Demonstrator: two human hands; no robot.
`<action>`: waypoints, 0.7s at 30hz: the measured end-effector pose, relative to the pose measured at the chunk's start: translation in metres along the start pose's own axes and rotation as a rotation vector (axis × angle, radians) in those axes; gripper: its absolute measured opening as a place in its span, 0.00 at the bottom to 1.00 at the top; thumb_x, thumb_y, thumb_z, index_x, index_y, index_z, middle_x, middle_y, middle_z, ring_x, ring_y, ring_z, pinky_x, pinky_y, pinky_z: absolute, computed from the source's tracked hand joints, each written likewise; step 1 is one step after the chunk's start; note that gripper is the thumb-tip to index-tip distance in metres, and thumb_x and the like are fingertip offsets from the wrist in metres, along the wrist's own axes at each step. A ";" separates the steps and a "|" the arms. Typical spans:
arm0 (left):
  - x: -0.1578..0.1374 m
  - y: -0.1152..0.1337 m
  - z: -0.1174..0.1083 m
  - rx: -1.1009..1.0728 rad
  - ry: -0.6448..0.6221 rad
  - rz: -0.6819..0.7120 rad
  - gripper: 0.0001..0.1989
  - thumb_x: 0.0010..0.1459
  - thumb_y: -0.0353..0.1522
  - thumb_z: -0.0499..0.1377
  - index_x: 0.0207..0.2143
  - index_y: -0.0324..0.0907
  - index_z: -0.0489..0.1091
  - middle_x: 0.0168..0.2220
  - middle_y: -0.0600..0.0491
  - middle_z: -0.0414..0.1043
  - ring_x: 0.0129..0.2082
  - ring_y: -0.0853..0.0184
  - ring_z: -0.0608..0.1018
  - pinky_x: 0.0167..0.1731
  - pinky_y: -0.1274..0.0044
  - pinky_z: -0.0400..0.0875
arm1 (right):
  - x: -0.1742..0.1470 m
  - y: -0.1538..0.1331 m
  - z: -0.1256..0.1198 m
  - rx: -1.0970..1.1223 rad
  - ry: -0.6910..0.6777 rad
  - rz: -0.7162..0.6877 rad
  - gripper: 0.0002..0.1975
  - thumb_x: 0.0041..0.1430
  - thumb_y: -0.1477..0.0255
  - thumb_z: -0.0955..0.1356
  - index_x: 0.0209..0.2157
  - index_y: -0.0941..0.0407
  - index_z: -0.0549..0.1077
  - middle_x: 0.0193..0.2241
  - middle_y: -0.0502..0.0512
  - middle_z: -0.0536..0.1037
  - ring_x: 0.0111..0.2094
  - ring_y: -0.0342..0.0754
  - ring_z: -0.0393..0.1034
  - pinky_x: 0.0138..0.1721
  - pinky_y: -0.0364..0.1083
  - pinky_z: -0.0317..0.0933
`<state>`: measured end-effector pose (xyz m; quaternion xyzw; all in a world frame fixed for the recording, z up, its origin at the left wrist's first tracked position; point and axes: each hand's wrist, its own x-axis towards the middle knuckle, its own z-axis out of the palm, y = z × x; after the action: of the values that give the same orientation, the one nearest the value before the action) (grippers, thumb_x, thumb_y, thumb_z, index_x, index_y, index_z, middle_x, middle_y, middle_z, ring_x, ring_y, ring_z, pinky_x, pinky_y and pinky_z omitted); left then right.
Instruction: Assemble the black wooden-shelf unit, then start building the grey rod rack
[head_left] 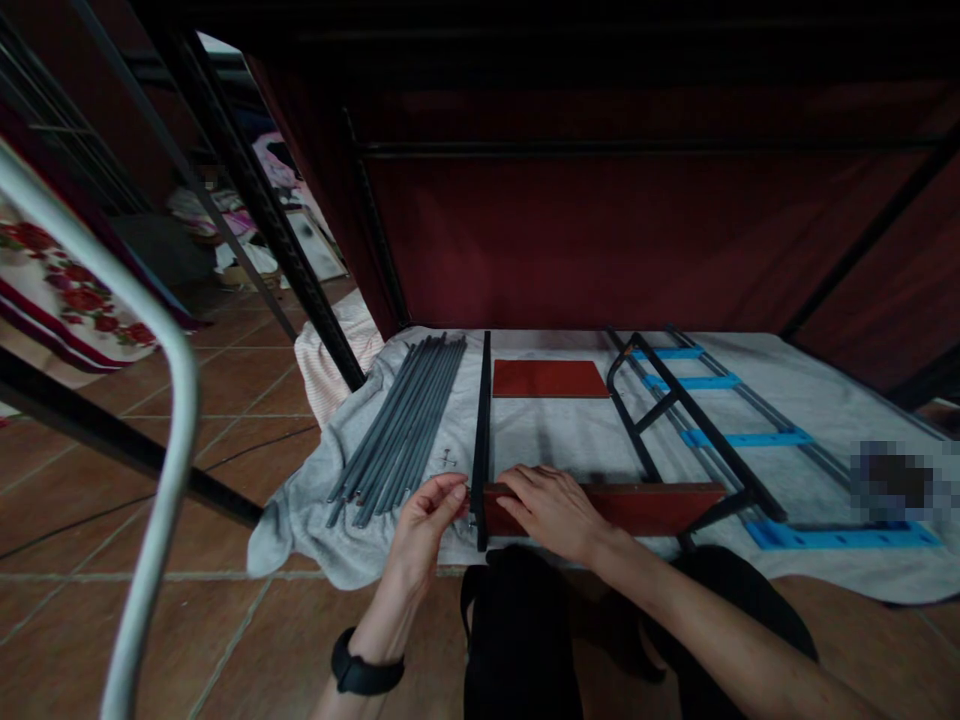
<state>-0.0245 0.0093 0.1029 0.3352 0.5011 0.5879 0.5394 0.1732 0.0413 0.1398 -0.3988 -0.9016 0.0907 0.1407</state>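
Observation:
My right hand (551,508) grips the top edge of a reddish-brown wooden board (645,508), fingers bent over it near its left end. The board stands on its long edge, its left end against a black metal bar (482,440). On the bar's outer side my left hand (431,515) pinches thumb and forefinger together close to the board's end; what they hold is too small to make out. A few small screws (448,458) lie on the cloth just beyond the left hand. A second wooden board (551,379) lies flat farther back.
A bundle of grey metal tubes (409,420) lies left on a grey cloth (300,520). To the right are a black angled metal frame (694,425) and blue slotted strips (746,438) across grey tubes. A white curved tube (176,400) rises at left. Black posts (262,210) stand behind.

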 end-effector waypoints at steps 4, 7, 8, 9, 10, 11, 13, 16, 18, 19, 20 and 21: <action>0.000 -0.003 -0.001 0.041 0.000 0.024 0.16 0.45 0.41 0.72 0.30 0.39 0.77 0.24 0.56 0.72 0.27 0.72 0.70 0.31 0.80 0.66 | 0.000 0.000 0.000 0.000 -0.004 0.000 0.09 0.70 0.70 0.61 0.44 0.54 0.71 0.43 0.53 0.79 0.43 0.50 0.74 0.48 0.49 0.62; 0.001 -0.006 -0.002 0.053 -0.010 0.060 0.15 0.45 0.40 0.72 0.30 0.40 0.77 0.24 0.56 0.72 0.27 0.73 0.70 0.31 0.81 0.65 | 0.000 0.000 0.000 0.005 -0.004 -0.003 0.09 0.70 0.69 0.61 0.45 0.54 0.71 0.43 0.53 0.79 0.44 0.50 0.74 0.49 0.49 0.62; 0.001 -0.006 -0.002 0.049 -0.009 0.063 0.15 0.44 0.39 0.73 0.31 0.40 0.77 0.26 0.56 0.73 0.28 0.72 0.71 0.32 0.81 0.65 | 0.000 0.000 0.001 0.005 -0.005 -0.004 0.09 0.70 0.69 0.61 0.45 0.54 0.71 0.43 0.53 0.79 0.44 0.50 0.74 0.49 0.49 0.62; 0.001 -0.006 -0.002 0.042 -0.005 0.060 0.15 0.43 0.39 0.73 0.31 0.40 0.78 0.27 0.55 0.74 0.29 0.72 0.72 0.33 0.81 0.66 | 0.000 0.000 0.001 0.003 -0.003 -0.004 0.09 0.70 0.69 0.61 0.45 0.54 0.71 0.43 0.53 0.79 0.43 0.50 0.74 0.49 0.50 0.62; 0.001 -0.006 -0.002 0.032 0.000 0.051 0.16 0.43 0.39 0.73 0.32 0.40 0.78 0.29 0.54 0.75 0.30 0.71 0.72 0.34 0.80 0.66 | 0.000 0.000 0.001 0.001 -0.003 -0.003 0.10 0.70 0.69 0.61 0.45 0.54 0.71 0.43 0.53 0.79 0.43 0.50 0.74 0.48 0.50 0.63; 0.001 -0.007 -0.002 0.022 0.004 0.038 0.17 0.43 0.40 0.73 0.34 0.40 0.78 0.30 0.54 0.75 0.31 0.71 0.73 0.35 0.80 0.67 | 0.000 0.000 0.000 0.000 -0.003 -0.003 0.10 0.70 0.69 0.61 0.45 0.54 0.71 0.43 0.54 0.79 0.43 0.51 0.74 0.48 0.50 0.63; 0.002 -0.008 -0.001 0.010 0.010 0.017 0.17 0.44 0.41 0.73 0.34 0.40 0.78 0.30 0.54 0.75 0.30 0.71 0.72 0.34 0.79 0.67 | 0.000 0.000 -0.001 -0.001 -0.005 0.000 0.10 0.70 0.69 0.61 0.45 0.54 0.72 0.43 0.54 0.79 0.43 0.51 0.74 0.48 0.50 0.63; 0.003 -0.009 0.000 0.026 0.009 0.029 0.15 0.46 0.41 0.72 0.31 0.40 0.77 0.26 0.55 0.73 0.27 0.72 0.70 0.31 0.80 0.65 | -0.001 0.001 -0.001 0.004 -0.014 0.000 0.10 0.70 0.69 0.61 0.45 0.54 0.72 0.44 0.55 0.79 0.44 0.50 0.74 0.49 0.51 0.64; 0.003 -0.010 0.001 0.037 0.002 0.049 0.14 0.47 0.40 0.71 0.30 0.40 0.76 0.26 0.56 0.72 0.26 0.73 0.69 0.30 0.80 0.64 | -0.001 0.002 0.001 0.021 -0.013 -0.009 0.10 0.70 0.69 0.62 0.47 0.54 0.72 0.45 0.56 0.78 0.45 0.51 0.73 0.50 0.51 0.64; 0.003 -0.010 0.001 0.039 -0.001 0.056 0.14 0.47 0.39 0.71 0.30 0.40 0.77 0.26 0.55 0.73 0.27 0.73 0.69 0.31 0.80 0.64 | -0.002 0.002 0.002 0.034 -0.008 -0.016 0.11 0.69 0.70 0.62 0.48 0.54 0.71 0.47 0.56 0.78 0.47 0.51 0.73 0.52 0.51 0.64; 0.003 -0.010 0.001 0.040 -0.003 0.061 0.13 0.47 0.39 0.71 0.31 0.40 0.77 0.26 0.55 0.73 0.27 0.73 0.69 0.31 0.81 0.64 | -0.002 0.003 0.002 0.049 0.002 -0.021 0.11 0.69 0.70 0.62 0.50 0.54 0.71 0.48 0.57 0.78 0.48 0.52 0.73 0.53 0.52 0.64; 0.003 -0.009 0.001 0.043 -0.003 0.065 0.13 0.47 0.38 0.71 0.31 0.40 0.77 0.27 0.55 0.73 0.27 0.73 0.69 0.31 0.81 0.64 | -0.003 0.003 0.001 0.067 0.018 -0.024 0.12 0.69 0.70 0.62 0.51 0.55 0.71 0.50 0.57 0.77 0.50 0.52 0.72 0.55 0.53 0.63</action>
<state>-0.0211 0.0120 0.0940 0.3638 0.5015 0.5938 0.5134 0.1774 0.0411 0.1376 -0.3839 -0.9014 0.1156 0.1634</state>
